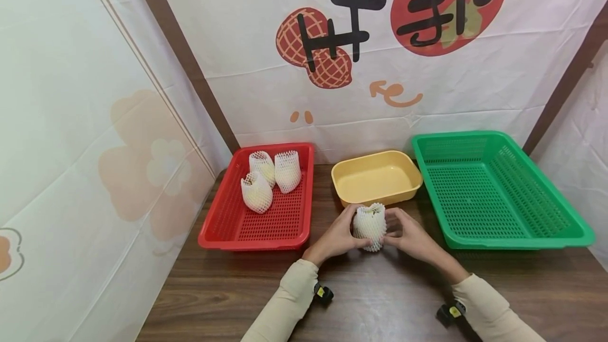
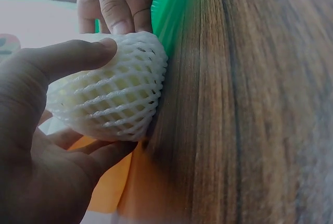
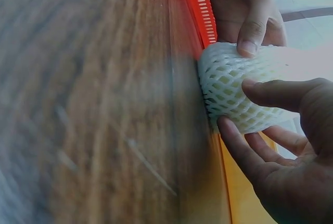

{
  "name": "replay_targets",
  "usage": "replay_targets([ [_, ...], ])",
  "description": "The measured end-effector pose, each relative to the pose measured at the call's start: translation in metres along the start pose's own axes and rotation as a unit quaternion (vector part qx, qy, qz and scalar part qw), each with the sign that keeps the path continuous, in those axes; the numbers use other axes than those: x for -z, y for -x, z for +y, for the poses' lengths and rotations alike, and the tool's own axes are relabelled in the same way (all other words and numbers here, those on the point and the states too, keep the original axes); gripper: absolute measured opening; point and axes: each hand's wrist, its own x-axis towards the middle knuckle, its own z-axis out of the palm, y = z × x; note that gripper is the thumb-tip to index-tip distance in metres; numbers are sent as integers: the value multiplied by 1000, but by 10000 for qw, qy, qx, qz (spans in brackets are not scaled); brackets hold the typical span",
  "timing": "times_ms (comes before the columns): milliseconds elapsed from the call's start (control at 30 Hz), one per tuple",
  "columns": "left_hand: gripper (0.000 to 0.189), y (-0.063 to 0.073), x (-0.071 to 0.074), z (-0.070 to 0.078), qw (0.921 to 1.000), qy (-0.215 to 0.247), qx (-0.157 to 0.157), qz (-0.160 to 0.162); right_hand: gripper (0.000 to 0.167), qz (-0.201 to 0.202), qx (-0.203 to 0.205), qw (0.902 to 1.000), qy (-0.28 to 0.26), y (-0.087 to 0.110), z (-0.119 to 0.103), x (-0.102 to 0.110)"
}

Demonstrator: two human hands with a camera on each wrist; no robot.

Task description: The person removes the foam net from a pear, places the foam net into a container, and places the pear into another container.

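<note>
Just off the yellow tray's [image 1: 380, 198] near edge: one net-wrapped fruit [image 1: 370, 226], net mouth upward, on or barely above the table [image 1: 370, 292]. Left hand [image 1: 338, 234] curled round its left flank; right hand [image 1: 411, 235] pinching the other with thumb and fingertips. Risk, as judged: springy net could slide under light fingertips, letting the fruit slip or roll. Materials: white foam lattice, pale rounded body; smooth plastic tray, round-cornered; dark wood grain.
</note>
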Motion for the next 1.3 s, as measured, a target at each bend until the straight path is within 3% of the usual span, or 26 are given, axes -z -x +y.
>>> replay_targets([
  [267, 79, 1, 0, -1, 10000, -37, -29, -59, 53, -394, 295, 9988, 29, -3, -4, 12],
  [433, 81, 2, 0, 1, 10000, -9, 2, -90, 39, -117, 464, 9983, 338, -5, -15, 21],
  [633, 81, 3, 0, 2, 9999, 58, 37, -127, 27, 387, 588, 9970, 317, -11, -29, 25],
  [867, 81, 3, -1, 2, 9999, 21, 37, -164, 14, 648, 990, 9922, 385, -19, -48, 26],
  [1100, 80, 3, -2, 0, 9999, 3, 61, -161, 11, 532, 1447, 9869, 477, -27, -65, 26],
  [1300, 80, 2, -3, -2, 9998, 90, 0, -172, 18, 364, 2010, 9725, 1123, -30, -73, 23],
])
